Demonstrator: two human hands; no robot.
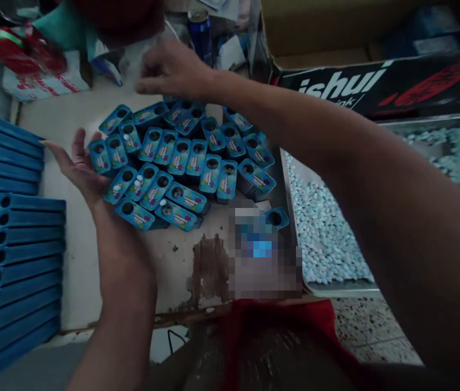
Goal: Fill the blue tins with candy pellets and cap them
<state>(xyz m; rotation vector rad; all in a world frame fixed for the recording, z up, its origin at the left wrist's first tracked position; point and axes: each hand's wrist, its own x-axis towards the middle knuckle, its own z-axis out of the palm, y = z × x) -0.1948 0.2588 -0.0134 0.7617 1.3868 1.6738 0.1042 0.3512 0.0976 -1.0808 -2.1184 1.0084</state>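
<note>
Several small blue boxes with round holes stand in a loose cluster, one of them [181, 156] near its middle; a few have white pieces on top. My left hand [85, 165] is at the cluster's left edge, palm turned up toward the boxes, thumb and fingers spread, nothing in its grip. Beyond the cluster's far edge is my right hand [168, 68], beside a clear plastic bag [132, 57]. Its fingers are bent and blurred, and whether they hold anything is hidden.
Stacked blue boxes [18, 252] line the left side. On the right lies a metal tray [295, 239] of pale blue pieces, with an open carton [409, 81] behind. A blue can [200, 38] and a red-and-white package [44, 79] stand at the back.
</note>
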